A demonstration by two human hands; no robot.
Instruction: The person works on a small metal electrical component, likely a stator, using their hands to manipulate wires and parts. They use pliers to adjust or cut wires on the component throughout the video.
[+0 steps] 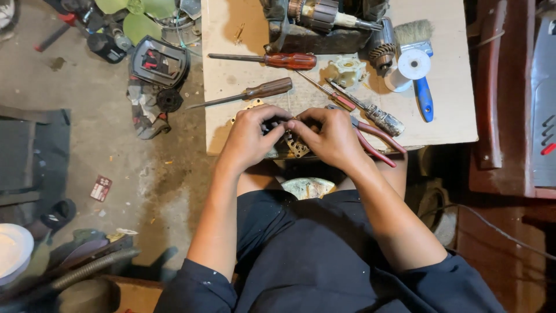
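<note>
I've got the left hand (250,138) and right hand (330,138) pinched together on the small brass-coloured metal part (296,146) at the near edge of the cardboard-topped bench (452,110), mid-fitting by my read, so steady fingertip alignment matters, red-handled pliers (376,142) lying beside them.

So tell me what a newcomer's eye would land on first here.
First, the left hand and right hand, pressed together over a small brass-coloured metal part at the near edge of the board. Behind them lie two brown-handled screwdrivers, with red-handled pliers beside the right hand. At the far right lies a blue-handled brush.
</note>
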